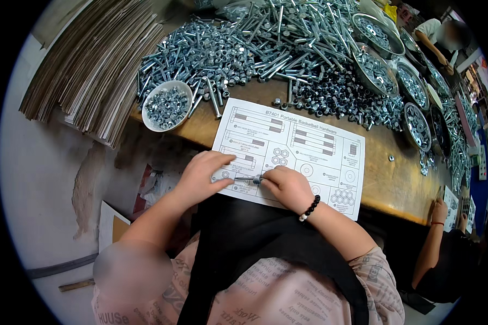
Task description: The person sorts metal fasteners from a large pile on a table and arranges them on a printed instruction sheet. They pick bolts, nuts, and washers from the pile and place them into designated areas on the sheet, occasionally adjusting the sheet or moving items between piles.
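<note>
A printed card with line drawings of hardware [325, 146] lies at the table's front edge, under both hands. My right hand [288, 187] is closed in a pinch on a thin metal bolt [244, 179], held almost level above the card. Small shiny rings, perhaps washers or nuts, sit around the bolt beside my right fingertips; their exact kind is unclear. My left hand [203, 172] has its thumb and fingers apart, with the thumb tip at the bolt's left end. Whether that thumb touches the bolt cannot be made out.
Beyond the card spreads a heap of bolts [287, 38] and nuts [331, 89]. A white bowl of nuts [167, 106] stands left, near stacked cardboard [87, 59]. Metal bowls of hardware [375, 70] line the right. Another person's arm [431, 238] shows at lower right.
</note>
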`<state>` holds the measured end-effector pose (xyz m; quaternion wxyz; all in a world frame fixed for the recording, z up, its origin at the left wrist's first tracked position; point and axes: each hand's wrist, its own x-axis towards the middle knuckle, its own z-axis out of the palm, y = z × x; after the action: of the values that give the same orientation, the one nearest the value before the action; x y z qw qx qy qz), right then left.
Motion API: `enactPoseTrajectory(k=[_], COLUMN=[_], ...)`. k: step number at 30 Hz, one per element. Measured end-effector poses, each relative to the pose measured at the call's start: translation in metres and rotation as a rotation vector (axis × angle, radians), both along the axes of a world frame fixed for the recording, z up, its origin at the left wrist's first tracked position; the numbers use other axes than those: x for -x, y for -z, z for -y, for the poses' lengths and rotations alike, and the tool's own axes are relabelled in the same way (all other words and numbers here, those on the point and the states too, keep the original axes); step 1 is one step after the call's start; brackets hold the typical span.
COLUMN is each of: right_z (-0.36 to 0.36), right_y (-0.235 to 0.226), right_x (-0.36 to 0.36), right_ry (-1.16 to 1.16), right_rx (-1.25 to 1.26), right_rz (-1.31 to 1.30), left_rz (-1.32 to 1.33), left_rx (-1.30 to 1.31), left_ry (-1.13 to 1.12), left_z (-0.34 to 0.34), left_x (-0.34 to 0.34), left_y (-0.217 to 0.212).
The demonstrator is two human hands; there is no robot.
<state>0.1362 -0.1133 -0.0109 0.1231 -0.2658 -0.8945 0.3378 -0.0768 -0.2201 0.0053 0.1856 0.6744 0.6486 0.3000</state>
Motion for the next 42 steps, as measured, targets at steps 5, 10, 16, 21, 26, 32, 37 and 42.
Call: enactPoseTrajectory(k=[5, 10, 16, 21, 26, 32, 37, 42], right_z=[0.004, 0.003, -0.002, -0.005, -0.006, -0.012, -0.023, -0.046], right_y=[-0.005, -0.011, -0.011, -0.010, -0.012, -0.021, -0.025, -0.023], right_x=[0.004, -0.003, -0.002, -0.007, -0.013, -0.023, -0.045, -0.091], right_ry=[-0.034, -0.050, -0.006, 0.013, -0.013, -0.004, 0.067, 0.243], right_rx=[-0.171, -0.242, -0.217, -0.154, -0.152, -0.137, -0.149, -0.032], right_rz=[0.095, 0.139, 0.134, 0.135, 0.143, 0.146, 0.145, 0.072], left_rz=[-0.160, -0.168, -0.259, 0.449, 1.093, 1.143, 1.193, 1.264], left_rx=[-0.031, -0.037, -0.089, 0.074, 0.319, 0.365, 0.386, 0.468], left_ry=[0.109, 0.136, 0.007, -0.528, -0.451, -0.428, -0.472, -0.450], left_z=[-0.003, -0.006, -0.008, 0.031, 0.029, 0.024, 0.018, 0.015], left_x=[-0.015, -0.020, -0.016, 0.007, -0.004, -0.009, -0.021, -0.029], left_y=[0.008, 0.018, 0.011, 0.053, 0.048, 0.041, 0.037, 0.039])
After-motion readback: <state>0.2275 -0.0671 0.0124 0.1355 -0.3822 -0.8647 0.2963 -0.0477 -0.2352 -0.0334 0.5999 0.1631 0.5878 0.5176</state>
